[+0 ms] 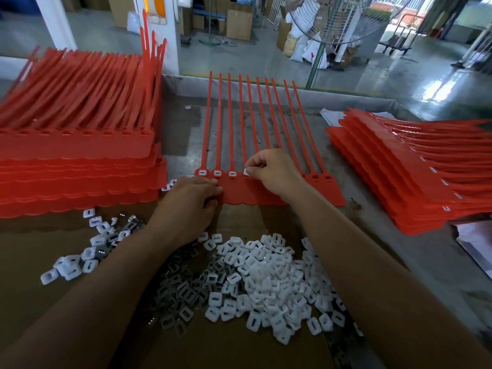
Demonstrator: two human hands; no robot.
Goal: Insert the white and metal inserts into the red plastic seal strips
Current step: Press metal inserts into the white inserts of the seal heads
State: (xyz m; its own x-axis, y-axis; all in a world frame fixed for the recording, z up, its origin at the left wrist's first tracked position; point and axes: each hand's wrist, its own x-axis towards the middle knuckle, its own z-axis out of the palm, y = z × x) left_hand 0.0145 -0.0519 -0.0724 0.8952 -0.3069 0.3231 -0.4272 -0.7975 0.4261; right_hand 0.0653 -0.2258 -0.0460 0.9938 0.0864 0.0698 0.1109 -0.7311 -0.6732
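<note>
in the head view the left hand lies with curled fingers on the near left edge of the sheet of red seal strips and grips it. the right hand is bent at the wrist over the row of sockets. its thumb and forefinger pinch one white insert at the fourth socket from the left. the three sockets to the left of it each carry a white piece.

the sheet lies in the middle of the bench, with its long tails pointing away from the person. nearer to the person, on brown cardboard, lies a heap of white inserts, and just left of it are grey metal inserts. a left stack of red strips and a right stack of red strips stand at the sides. behind the bench there is a shiny grey floor, a standing fan and cardboard boxes.
</note>
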